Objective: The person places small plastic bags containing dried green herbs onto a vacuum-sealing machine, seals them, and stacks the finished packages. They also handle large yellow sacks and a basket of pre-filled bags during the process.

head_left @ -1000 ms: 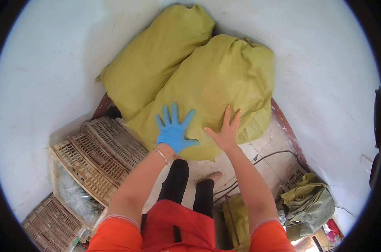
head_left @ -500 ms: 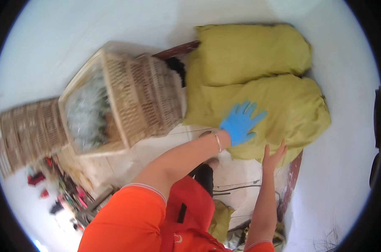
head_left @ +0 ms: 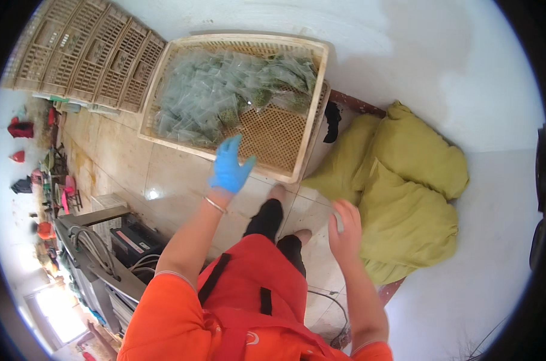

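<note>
My left hand, in a blue glove, hovers by the near rim of a beige plastic crate. Its fingers point at the crate, the thumb stands apart, and nothing is in it. Clear plastic bags with something green inside lie in the crate, mostly at its left and back; bare mesh bottom shows at the front right. My right hand, ungloved, hangs beside the yellow-green sacks, with a gap between thumb and slightly bent fingers and nothing visible in it.
Stacked beige crates stand at the back left along the white wall. A metal frame with cables and a black box is at my left. A dark cord lies on the tiled floor near my feet.
My view has turned left, from the sacks to the crate. My left hand has left the sack and is now at the crate; my right hand has also come away from the sacks.
</note>
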`<state>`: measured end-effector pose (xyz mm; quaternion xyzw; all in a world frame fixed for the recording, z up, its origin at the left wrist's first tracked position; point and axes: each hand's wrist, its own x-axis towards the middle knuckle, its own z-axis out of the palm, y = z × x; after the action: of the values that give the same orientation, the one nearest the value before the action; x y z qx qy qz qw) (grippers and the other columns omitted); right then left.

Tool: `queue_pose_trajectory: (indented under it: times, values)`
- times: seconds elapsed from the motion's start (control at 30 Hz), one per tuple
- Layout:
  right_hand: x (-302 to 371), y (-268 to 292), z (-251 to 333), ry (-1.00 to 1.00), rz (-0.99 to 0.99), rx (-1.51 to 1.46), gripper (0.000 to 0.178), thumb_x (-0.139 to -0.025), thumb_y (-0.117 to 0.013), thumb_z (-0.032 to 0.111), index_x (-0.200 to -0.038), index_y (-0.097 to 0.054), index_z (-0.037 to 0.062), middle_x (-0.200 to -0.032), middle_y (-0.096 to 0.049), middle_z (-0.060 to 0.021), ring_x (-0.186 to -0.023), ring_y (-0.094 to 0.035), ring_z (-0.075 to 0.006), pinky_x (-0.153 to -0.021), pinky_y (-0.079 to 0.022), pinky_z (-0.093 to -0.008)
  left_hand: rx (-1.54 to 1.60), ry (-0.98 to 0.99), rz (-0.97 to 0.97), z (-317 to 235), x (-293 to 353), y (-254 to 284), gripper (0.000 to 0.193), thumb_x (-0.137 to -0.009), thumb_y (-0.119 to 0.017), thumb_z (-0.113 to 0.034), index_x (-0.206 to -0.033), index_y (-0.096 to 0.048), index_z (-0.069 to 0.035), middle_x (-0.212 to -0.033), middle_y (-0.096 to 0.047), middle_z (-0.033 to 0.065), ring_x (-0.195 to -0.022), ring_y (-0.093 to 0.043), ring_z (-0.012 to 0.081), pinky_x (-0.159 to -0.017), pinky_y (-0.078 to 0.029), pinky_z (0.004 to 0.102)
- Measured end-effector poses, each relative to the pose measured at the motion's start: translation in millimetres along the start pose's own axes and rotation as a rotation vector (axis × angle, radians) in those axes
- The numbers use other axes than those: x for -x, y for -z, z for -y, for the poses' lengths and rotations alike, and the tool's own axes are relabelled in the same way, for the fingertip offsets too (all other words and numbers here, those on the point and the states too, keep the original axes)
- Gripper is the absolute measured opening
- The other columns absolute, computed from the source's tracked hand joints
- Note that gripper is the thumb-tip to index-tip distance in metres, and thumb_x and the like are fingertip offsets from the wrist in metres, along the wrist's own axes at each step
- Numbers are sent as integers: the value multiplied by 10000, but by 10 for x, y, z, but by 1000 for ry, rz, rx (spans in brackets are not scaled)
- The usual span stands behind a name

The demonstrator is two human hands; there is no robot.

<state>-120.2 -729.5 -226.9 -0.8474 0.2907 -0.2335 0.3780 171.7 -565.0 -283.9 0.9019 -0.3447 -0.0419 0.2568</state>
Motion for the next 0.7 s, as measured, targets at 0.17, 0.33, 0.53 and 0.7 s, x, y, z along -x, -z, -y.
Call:
queue_pose_trajectory:
  times: [0.17,0.33,0.53,0.7]
  values:
    - [-1535,-1241,132,250,180,86,327,-794,-689,35,-1117,-643,41,-1144,-619,-139,-1042,-582,-328,-853,-501,-408,-161,355,56,659,-866,59,1126,-679,-765,-652,-1506,-270,-70,-1446,-345,305,-1348,-309,480,-1113,-275,563]
    - [-2390,-2510,-258,31,205,568,259,-747,-651,-2,-994,-670,72,-1140,-554,-132,-1078,-512,-320,-835,-469,-434,-333,253,103,868,-1692,-138,1382,-566,-759,-770,-1577,-59,-138,-1572,-85,320,-1453,-82,501,-1143,-103,636]
    - [-2754,-2640,-489,173,-44,541,169,-675,-761,95,-808,-659,75,-1129,-531,-144,-1084,-488,-320,-870,-397,-431,-383,82,25,1247,-2256,-472,1404,-522,-756,-788,-1572,-100,-126,-1569,-81,318,-1437,-78,535,-1118,-104,681]
    - [-3468,-2464,-435,241,-211,613,655,-633,-869,295,-1213,-607,139,-1367,-418,-183,-1195,-442,-402,-1004,-333,-485,-263,-72,-104,1461,-2636,-694,1406,-515,-758,-787,-1556,-144,-69,-1565,-88,326,-1398,-191,519,-1085,-186,667]
